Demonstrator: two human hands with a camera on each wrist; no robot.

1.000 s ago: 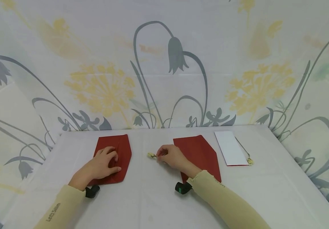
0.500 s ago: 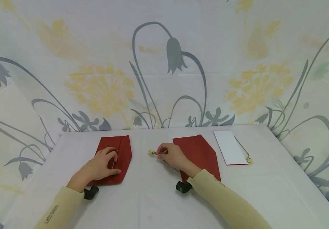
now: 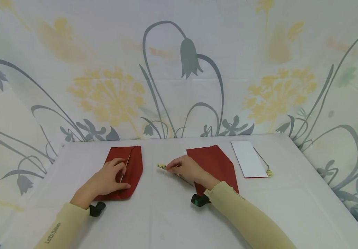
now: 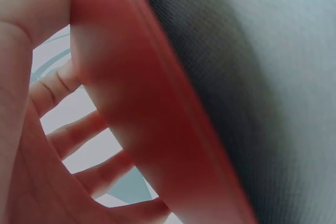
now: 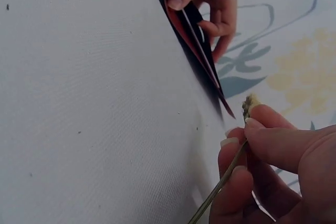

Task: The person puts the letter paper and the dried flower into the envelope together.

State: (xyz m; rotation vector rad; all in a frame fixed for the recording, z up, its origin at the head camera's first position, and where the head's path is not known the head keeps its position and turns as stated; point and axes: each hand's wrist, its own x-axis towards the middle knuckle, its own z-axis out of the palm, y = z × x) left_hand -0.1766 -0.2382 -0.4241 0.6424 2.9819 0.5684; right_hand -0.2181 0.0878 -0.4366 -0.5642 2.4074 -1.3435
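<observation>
At the left of the head view, the left hand pinches a red envelope between thumb and fingers. A pale edge shows inside the envelope's parted opening. In the left wrist view the red envelope stands blurred before the left hand. The right hand, to the right of that envelope and apart from it, pinches a dried yellow flower just below its head. In the right wrist view the flower's thin stem runs down under the curled fingers of the right hand.
A second red envelope lies partly under the right forearm. Farther right are a white card with a red lower edge and another dried flower beside it. A patterned cloth hangs behind the white table.
The left envelope's opening has parted more, and a pale edge now shows. The right hand has turned slightly; the flower's head has shifted a little left, and its stem shows below the hand.
</observation>
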